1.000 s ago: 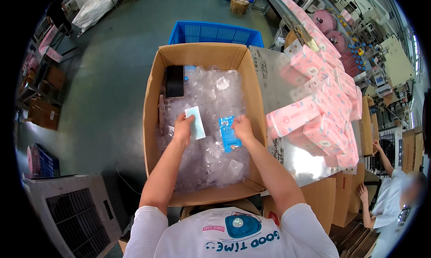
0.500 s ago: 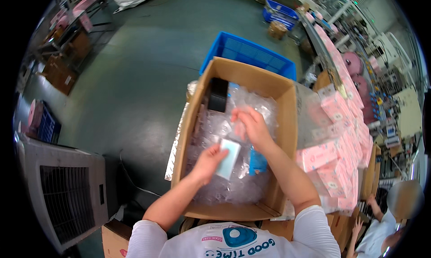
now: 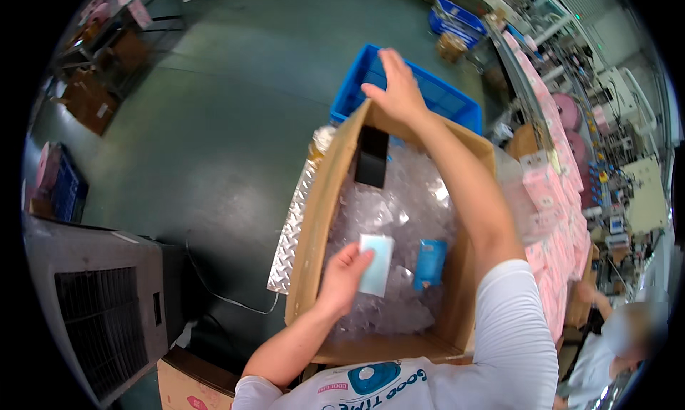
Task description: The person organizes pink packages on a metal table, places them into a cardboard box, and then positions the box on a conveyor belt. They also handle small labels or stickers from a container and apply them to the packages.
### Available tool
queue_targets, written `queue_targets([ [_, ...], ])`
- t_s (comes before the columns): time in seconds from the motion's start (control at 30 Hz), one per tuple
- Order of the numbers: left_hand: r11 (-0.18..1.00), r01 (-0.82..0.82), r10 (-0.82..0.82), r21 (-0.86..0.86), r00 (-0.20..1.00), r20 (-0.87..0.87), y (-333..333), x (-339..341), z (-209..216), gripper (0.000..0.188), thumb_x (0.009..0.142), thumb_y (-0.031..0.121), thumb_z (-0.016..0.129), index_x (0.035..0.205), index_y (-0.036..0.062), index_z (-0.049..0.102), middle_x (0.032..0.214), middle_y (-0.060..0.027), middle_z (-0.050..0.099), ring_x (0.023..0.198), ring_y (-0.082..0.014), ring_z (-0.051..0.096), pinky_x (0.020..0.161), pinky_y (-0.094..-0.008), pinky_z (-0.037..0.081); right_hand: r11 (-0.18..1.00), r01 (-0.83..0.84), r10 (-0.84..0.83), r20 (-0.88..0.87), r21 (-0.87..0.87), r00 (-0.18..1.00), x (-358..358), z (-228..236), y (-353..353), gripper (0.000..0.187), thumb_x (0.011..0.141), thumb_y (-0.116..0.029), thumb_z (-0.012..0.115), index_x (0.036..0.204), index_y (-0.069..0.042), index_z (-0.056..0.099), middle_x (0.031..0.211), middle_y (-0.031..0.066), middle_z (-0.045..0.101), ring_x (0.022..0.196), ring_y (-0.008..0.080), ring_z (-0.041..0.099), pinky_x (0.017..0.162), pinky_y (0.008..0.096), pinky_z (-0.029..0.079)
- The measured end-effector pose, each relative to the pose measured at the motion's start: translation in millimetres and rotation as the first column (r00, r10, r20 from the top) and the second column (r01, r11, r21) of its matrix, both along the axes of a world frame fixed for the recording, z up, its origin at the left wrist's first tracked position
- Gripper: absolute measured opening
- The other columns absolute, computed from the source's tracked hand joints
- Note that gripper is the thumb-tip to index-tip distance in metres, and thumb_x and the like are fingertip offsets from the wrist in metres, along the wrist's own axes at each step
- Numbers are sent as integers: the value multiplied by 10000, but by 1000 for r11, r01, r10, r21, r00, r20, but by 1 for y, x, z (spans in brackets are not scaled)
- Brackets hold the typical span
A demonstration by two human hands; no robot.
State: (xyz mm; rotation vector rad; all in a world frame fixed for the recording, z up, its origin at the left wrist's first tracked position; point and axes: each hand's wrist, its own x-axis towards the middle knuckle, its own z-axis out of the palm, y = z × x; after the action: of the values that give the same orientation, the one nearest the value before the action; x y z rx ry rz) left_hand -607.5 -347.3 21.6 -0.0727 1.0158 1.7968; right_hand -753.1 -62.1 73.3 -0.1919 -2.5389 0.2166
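Observation:
My left hand (image 3: 342,278) pinches a flat, pale blue rectangular piece (image 3: 377,267) with a white edge, its thumb on top. It is over a deep cardboard box (image 3: 311,246) filled with crumpled clear plastic bags (image 3: 378,310). My right hand (image 3: 399,93) is stretched past the box's far wall, above a blue plastic crate (image 3: 457,114). Its fingers are apart and nothing shows in them. Among the bags, a blue packet (image 3: 429,264) lies to the right and a black box-shaped thing (image 3: 372,157) stands in the far left corner.
Pink packages (image 3: 549,260) are piled at the right beside a machine line. A person (image 3: 606,346) is at the lower right. A grey air cooler (image 3: 107,310) stands at the left, and a cable (image 3: 228,299) runs over the floor. Textured metal plate (image 3: 292,232) borders the box's left side.
My right hand has moved from over the plastic bags to beyond the box's far wall. My left hand keeps the pale blue piece. The whole view has shifted a little.

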Motion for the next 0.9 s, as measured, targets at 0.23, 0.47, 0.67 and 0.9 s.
queue_targets([
  [0.23,979,102,-164,178,908,385,25,-8,13,161,923,90,485,1060,25,538,966,-70,624,857,-160,633,753,-292,536,879,-382,460,295,-285,838,232,32,-102,446,681,-28,614,1115,-121,574,1268,109,486,1191,309,439,960,437,375],
  [0.47,840,507,-542,193,800,256,71,52,31,211,948,157,439,1073,16,536,985,-70,613,867,-173,626,749,-351,540,961,-206,242,206,-182,948,341,26,-106,222,687,-92,642,902,-140,616,1220,53,497,1178,261,410,985,496,321],
  [0.67,636,583,-729,-505,239,-642,113,105,-56,367,849,177,589,1160,-3,510,1105,-150,577,956,-252,593,801,-398,493,-12,25,-629,27,-1000,777,444,8,-128,94,874,-91,557,931,-35,608,873,26,632,777,105,590,707,243,473],
  [0.9,750,224,-418,-622,-569,-708,123,143,-141,624,740,94,624,1299,-14,367,1363,-231,345,1197,-405,395,998,-414,364,-254,-319,-824,31,-913,566,490,1,-160,95,889,-92,533,959,-47,579,849,11,625,751,82,595,667,227,469],
])
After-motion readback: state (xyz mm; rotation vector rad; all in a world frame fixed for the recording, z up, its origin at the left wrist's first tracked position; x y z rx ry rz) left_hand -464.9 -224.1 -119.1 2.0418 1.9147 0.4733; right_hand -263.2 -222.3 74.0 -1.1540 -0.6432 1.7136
